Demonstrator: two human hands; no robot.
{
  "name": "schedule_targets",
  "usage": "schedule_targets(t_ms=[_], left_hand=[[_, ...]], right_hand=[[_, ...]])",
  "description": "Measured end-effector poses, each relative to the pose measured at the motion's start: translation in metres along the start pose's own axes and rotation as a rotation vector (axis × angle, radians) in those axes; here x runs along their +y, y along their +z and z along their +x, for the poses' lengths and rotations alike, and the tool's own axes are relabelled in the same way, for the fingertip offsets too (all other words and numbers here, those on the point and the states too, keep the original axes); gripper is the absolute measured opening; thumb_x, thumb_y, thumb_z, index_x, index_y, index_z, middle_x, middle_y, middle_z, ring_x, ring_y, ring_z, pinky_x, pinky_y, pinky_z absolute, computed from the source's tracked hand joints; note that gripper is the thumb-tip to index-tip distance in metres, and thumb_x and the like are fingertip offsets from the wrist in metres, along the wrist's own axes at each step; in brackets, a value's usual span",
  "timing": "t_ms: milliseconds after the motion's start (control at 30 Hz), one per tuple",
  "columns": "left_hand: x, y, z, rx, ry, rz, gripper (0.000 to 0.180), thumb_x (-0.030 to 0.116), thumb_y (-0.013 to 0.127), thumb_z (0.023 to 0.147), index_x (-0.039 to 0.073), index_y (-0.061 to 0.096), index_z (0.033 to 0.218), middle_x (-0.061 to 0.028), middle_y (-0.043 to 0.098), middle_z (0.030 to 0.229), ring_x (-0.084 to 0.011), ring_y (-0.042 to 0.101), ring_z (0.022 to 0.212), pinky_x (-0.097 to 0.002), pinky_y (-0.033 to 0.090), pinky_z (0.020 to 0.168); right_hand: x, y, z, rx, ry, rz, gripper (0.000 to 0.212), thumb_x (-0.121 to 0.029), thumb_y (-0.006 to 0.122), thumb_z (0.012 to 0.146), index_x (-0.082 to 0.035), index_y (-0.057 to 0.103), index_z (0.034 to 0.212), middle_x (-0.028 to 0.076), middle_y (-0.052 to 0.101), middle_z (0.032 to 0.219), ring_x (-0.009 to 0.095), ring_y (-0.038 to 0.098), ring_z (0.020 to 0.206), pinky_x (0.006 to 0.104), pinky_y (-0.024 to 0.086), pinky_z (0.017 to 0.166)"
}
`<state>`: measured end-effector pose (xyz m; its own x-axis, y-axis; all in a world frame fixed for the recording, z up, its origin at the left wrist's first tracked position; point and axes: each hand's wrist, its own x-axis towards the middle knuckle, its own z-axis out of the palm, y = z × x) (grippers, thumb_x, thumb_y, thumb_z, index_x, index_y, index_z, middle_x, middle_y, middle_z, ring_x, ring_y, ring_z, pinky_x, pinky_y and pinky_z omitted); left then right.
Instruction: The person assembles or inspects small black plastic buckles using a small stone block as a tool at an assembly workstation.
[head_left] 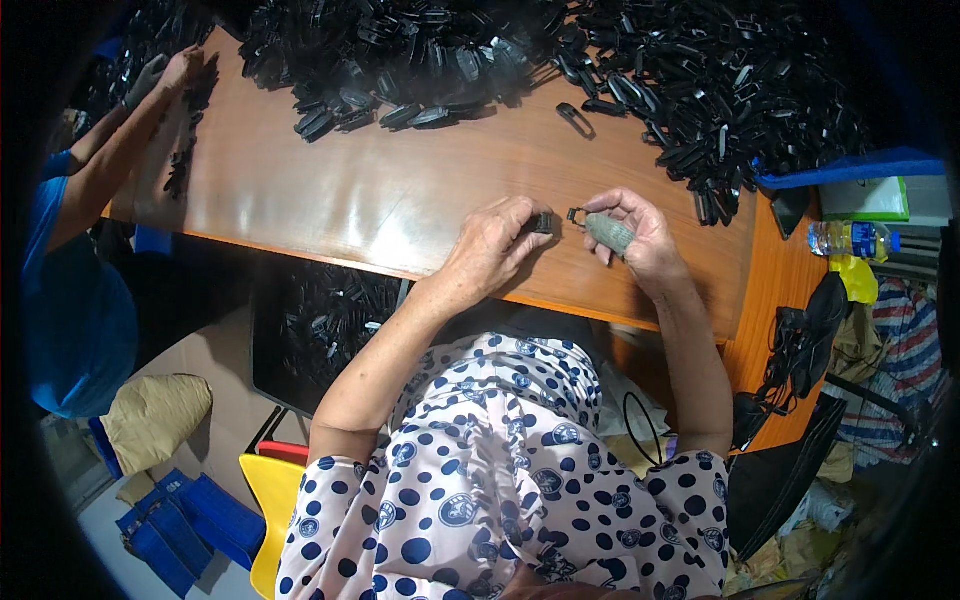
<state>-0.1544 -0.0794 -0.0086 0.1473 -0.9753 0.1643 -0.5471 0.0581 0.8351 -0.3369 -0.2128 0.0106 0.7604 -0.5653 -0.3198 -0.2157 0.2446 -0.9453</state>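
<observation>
My left hand (492, 243) is closed, with a small black plastic piece (543, 223) pinched between thumb and fingers over the table's near edge. A short gap to the right, my right hand (645, 235) is closed on a small black plastic loop (575, 215). A grey-green, knitted-looking cover (611, 233) lies along the front of that hand, apparently over a finger or thumb. Beyond both hands, one loose black oval plastic loop (575, 121) lies apart on the wooden table (400, 190).
Heaps of black plastic parts (740, 90) cover the far side. At left, a co-worker's hand (183, 68) reaches to a row of parts. A plastic bottle (853, 240) and black straps or glasses (795, 345) lie at right. A tray of parts (325, 325) sits below the table's edge.
</observation>
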Motion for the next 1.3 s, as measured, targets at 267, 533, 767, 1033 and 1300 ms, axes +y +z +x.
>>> schedule_targets(t_ms=[267, 533, 767, 1033, 1300], left_hand=[[-0.006, 0.001, 0.001, 0.064, 0.072, -0.078, 0.023, 0.010, 0.067, 0.082, 0.001, 0.063, 0.103, -0.0156, 0.062, 0.085, -0.0312, 0.062, 0.078, -0.0382, 0.050, 0.068], [-0.004, 0.000, 0.003, 0.050, 0.057, -0.098, 0.024, 0.007, 0.068, 0.080, 0.001, 0.063, 0.103, -0.0142, 0.063, 0.085, -0.0303, 0.063, 0.077, -0.0386, 0.050, 0.068], [-0.004, -0.003, 0.005, 0.007, 0.041, -0.077, 0.027, 0.010, 0.068, 0.080, 0.002, 0.062, 0.106, -0.0132, 0.064, 0.091, -0.0284, 0.064, 0.082, -0.0360, 0.052, 0.072], [-0.009, 0.000, 0.004, 0.040, 0.082, -0.092, 0.027, 0.011, 0.069, 0.080, 0.002, 0.062, 0.105, -0.0130, 0.063, 0.089, -0.0284, 0.063, 0.081, -0.0359, 0.052, 0.071], [-0.006, 0.004, 0.002, 0.065, 0.110, -0.061, 0.025, 0.010, 0.068, 0.080, 0.001, 0.061, 0.102, -0.0134, 0.061, 0.091, -0.0298, 0.063, 0.081, -0.0366, 0.052, 0.070]], right_hand=[[0.010, 0.010, 0.005, -0.061, 0.061, 0.082, 0.020, -0.012, 0.064, 0.086, -0.003, 0.059, 0.103, 0.003, 0.061, 0.080, 0.006, 0.053, 0.063, 0.0180, 0.038, 0.053], [0.011, 0.009, 0.012, -0.027, 0.130, 0.177, 0.018, -0.006, 0.063, 0.086, -0.003, 0.058, 0.104, 0.002, 0.062, 0.079, 0.006, 0.055, 0.063, 0.0161, 0.039, 0.052], [0.007, 0.009, 0.012, -0.100, 0.147, 0.122, 0.021, 0.001, 0.066, 0.082, -0.006, 0.060, 0.100, 0.001, 0.062, 0.077, 0.005, 0.055, 0.064, 0.0161, 0.038, 0.052], [-0.005, 0.013, 0.014, -0.068, 0.278, 0.023, 0.018, 0.000, 0.067, 0.080, -0.009, 0.061, 0.094, -0.001, 0.062, 0.083, 0.006, 0.055, 0.072, 0.0200, 0.042, 0.058], [-0.033, 0.019, 0.016, 0.004, 0.485, -0.257, 0.018, -0.009, 0.073, 0.080, -0.007, 0.061, 0.093, 0.000, 0.062, 0.084, 0.008, 0.056, 0.076, 0.0239, 0.045, 0.064]])
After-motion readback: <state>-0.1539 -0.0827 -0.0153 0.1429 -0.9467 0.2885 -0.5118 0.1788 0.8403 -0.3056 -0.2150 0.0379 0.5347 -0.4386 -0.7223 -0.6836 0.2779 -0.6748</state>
